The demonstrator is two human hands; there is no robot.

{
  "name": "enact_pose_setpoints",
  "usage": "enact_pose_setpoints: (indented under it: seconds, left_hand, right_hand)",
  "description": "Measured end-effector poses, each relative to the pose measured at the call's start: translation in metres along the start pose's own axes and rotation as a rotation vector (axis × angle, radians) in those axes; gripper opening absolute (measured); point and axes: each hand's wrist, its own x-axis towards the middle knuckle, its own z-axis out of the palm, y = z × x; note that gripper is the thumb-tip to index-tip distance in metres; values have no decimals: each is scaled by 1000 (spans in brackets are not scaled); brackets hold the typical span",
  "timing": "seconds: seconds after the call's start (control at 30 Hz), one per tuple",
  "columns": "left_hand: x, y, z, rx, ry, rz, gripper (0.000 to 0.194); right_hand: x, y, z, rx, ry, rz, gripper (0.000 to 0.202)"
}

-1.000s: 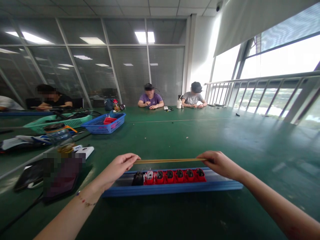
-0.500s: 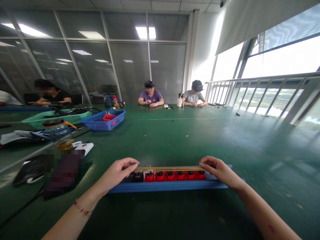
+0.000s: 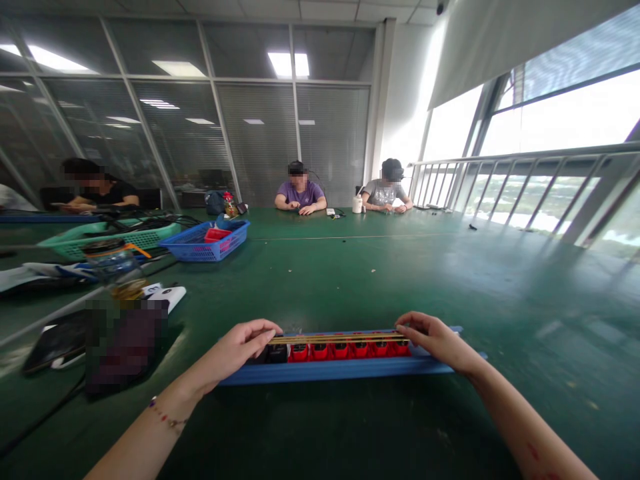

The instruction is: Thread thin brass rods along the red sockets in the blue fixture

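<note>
Stretched between my two hands are a few thin brass-coloured strips (image 3: 337, 339), lying lengthwise over a blue rail-like tray (image 3: 350, 373). My left hand (image 3: 253, 338) pinches their left end between thumb and fingers. At the right end, my right hand (image 3: 427, 337) is closed on them the same way. Beneath the strips, a row of several red blocks (image 3: 320, 352) with dark tops sits in the tray. Black blocks (image 3: 278, 353) stand at the row's left end, partly behind my left fingers. Whether the strips touch the blocks I cannot tell.
On the left of the green table (image 3: 310, 287) lie a phone (image 3: 60, 337), a dark pouch (image 3: 127, 343) and a jar (image 3: 113, 263). Farther back are a blue basket (image 3: 207, 248) and a green basket (image 3: 105, 239). Several people sit at the far side.
The whole view has shifted slightly. Both hands keep their pinch on the strips over the tray, with hardly any movement relative to it.
</note>
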Motion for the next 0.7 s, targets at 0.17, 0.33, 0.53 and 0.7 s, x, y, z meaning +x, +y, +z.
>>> enact_pose_setpoints:
  seconds: [0.17, 0.33, 0.53, 0.7]
  left_hand:
    - [0, -1, 0, -28, 9, -23, 43]
    - [0, -1, 1, -21, 24, -25, 46]
    - [1, -1, 0, -45, 22, -28, 46]
    - [3, -7, 0, -57, 9, -18, 44]
  right_hand:
    - [-1, 0, 0, 37, 11, -10, 37]
    - [-1, -1, 0, 61, 23, -6, 38]
    - [2, 6, -2, 179, 154, -14, 36]
    - [5, 20, -23, 349, 410, -2, 44]
